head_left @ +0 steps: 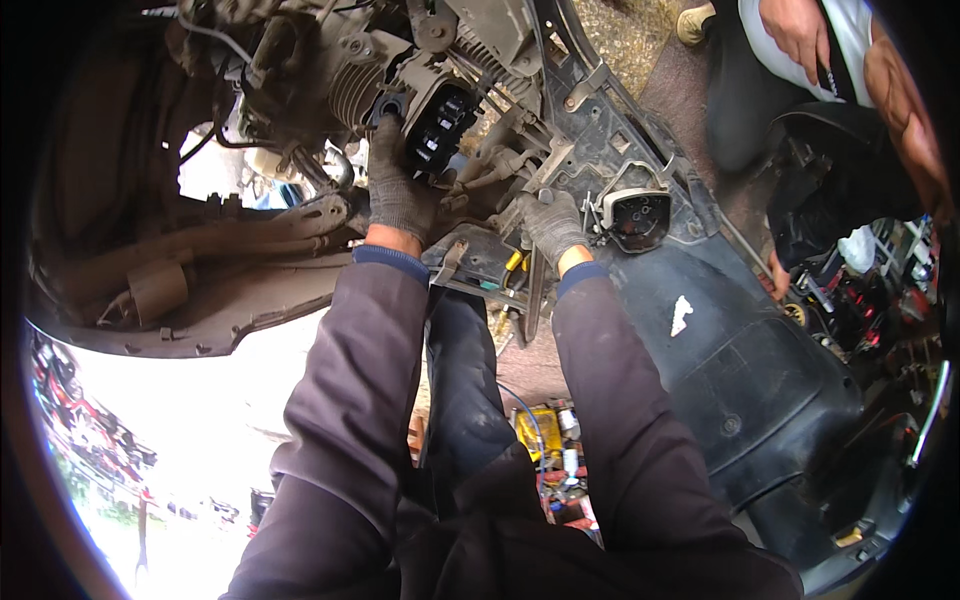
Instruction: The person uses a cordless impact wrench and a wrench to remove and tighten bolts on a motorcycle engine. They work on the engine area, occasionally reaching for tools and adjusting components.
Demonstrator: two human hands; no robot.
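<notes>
My left hand, in a grey knit glove, grips the side of an engine's cylinder head. Its thumb lies on a dark round port; the other fingers are mostly hidden. Beside it the black-rimmed open end of the cylinder head faces me, with dark and shiny parts inside. My right hand, also gloved, is closed at the dusty metal frame; what its fingers hold, if anything, is hidden. Just right of that hand, a rounded metal cover rests with its dark hollow side up.
A large brown plastic body panel curves around the left. Dark plastic bodywork spreads to the right. Tools and a yellow item lie below, between my arms. Another person's hand shows at the upper right.
</notes>
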